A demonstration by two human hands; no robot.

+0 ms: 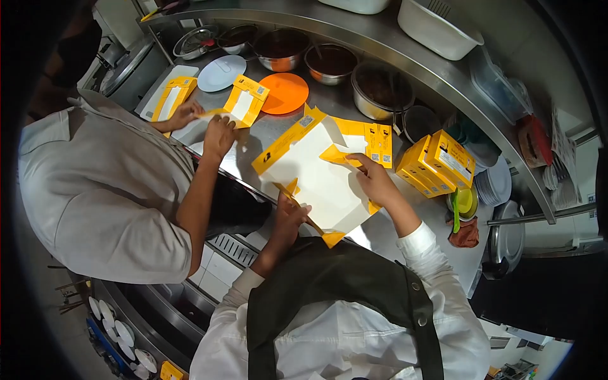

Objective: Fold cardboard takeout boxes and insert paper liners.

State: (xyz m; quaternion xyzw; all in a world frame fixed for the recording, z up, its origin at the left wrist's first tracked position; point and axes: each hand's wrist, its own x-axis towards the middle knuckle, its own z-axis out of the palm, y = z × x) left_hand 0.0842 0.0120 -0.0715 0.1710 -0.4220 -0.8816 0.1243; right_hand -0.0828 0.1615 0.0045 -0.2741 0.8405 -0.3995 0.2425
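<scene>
A partly folded yellow cardboard box (327, 185), its white inside facing up, lies between my hands over the steel counter. My left hand (289, 219) grips its near left side wall, where the flaps stand bent. On the far right side, my right hand (373, 178) pinches a yellow corner flap. Behind it, more yellow carton pieces (380, 142) lie on the counter. To the right, several closed yellow boxes (437, 164) stand stacked together.
At my left a co-worker's hands (219, 135) hold another yellow carton (244, 102). Steel bowls of dark sauce (331, 61) line the back under a steel shelf (380, 35). An orange lid (285, 93) lies before them; plates (494, 183) are stacked at right.
</scene>
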